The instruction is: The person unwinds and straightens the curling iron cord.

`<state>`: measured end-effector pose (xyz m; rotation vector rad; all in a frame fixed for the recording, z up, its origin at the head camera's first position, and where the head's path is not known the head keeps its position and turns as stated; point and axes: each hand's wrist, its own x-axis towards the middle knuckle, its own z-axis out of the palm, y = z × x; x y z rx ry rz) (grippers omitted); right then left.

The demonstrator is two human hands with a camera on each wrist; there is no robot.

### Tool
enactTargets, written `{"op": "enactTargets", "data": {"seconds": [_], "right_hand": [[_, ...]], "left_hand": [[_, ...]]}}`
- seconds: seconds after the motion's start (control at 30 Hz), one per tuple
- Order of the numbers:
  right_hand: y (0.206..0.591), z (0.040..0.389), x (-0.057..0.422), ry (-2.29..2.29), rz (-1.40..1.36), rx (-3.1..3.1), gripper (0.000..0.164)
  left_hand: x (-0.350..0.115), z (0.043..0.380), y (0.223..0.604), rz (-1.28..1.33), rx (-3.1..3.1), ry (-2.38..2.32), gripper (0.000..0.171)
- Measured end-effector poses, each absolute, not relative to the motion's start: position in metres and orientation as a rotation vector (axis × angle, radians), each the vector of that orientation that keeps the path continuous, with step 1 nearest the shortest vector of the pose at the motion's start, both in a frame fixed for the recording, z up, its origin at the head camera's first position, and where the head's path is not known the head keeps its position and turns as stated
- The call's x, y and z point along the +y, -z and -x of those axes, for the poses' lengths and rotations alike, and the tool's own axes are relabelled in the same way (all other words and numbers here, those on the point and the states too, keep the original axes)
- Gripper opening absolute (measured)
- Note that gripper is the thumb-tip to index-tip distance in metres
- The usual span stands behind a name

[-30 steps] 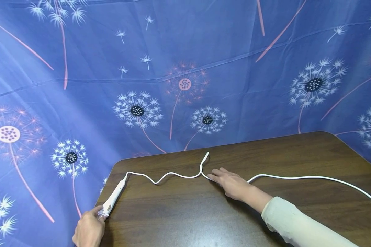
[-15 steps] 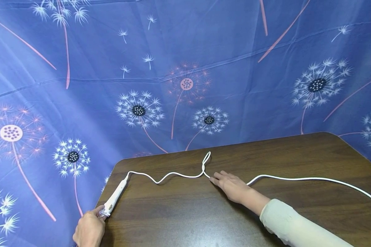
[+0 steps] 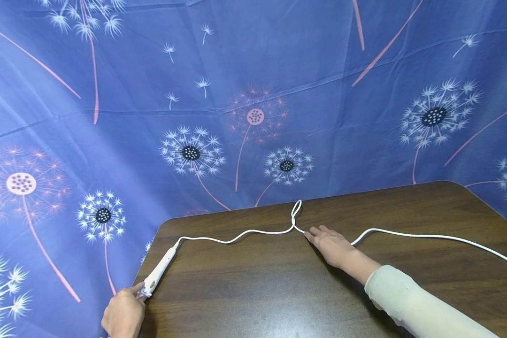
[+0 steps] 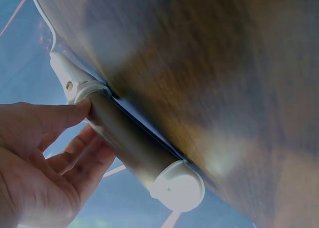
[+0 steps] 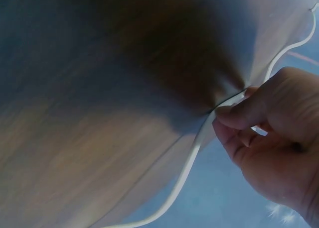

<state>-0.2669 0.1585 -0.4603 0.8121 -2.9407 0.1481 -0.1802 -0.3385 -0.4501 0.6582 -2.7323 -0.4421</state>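
A white curling iron (image 3: 161, 271) lies slanted along the table's left edge. My left hand (image 3: 124, 312) pinches it where the handle meets the barrel. In the left wrist view its shiny barrel (image 4: 130, 138) ends in a white round cap (image 4: 180, 189). From the handle a white power cord (image 3: 262, 231) runs right across the table, with a small twisted loop (image 3: 296, 207) near the back edge. Just right of that loop my right hand (image 3: 330, 246) holds the cord; the right wrist view shows thumb and fingertips pinching it.
The brown wooden table (image 3: 253, 281) has rounded back corners. Behind it hangs a blue curtain (image 3: 312, 56) with a dandelion print. The cord (image 3: 431, 235) continues past the right hand and out of view at the right.
My right hand has moved right and slightly toward the back, drawing the cord with it. The loop has shifted right and the left stretch of cord is straighter. My left hand stays in place.
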Motion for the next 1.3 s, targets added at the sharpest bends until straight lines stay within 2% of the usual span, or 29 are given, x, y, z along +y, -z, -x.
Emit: {"op": "enactTargets", "data": {"seconds": [0.47, 0.9, 1.13, 1.3], "right_hand": [[0.464, 0.275, 0.207, -0.104, -0.683, -2.948, 0.047], [0.469, 0.268, 0.262, -0.069, -0.579, -2.907, 0.044], [0.473, 0.268, 0.294, -0.021, -0.519, -2.959, 0.051], [0.473, 0.269, 0.318, -0.029, -0.435, -2.958, 0.046]], "left_hand": [[-0.343, 0.179, 0.447, -0.591, -2.739, 0.403, 0.032], [-0.345, 0.182, 0.448, -0.575, -2.754, 0.391, 0.031], [-0.347, 0.182, 0.448, -0.58, -2.759, 0.408, 0.031], [-0.347, 0.182, 0.448, -0.588, -2.76, 0.414, 0.031]]}}
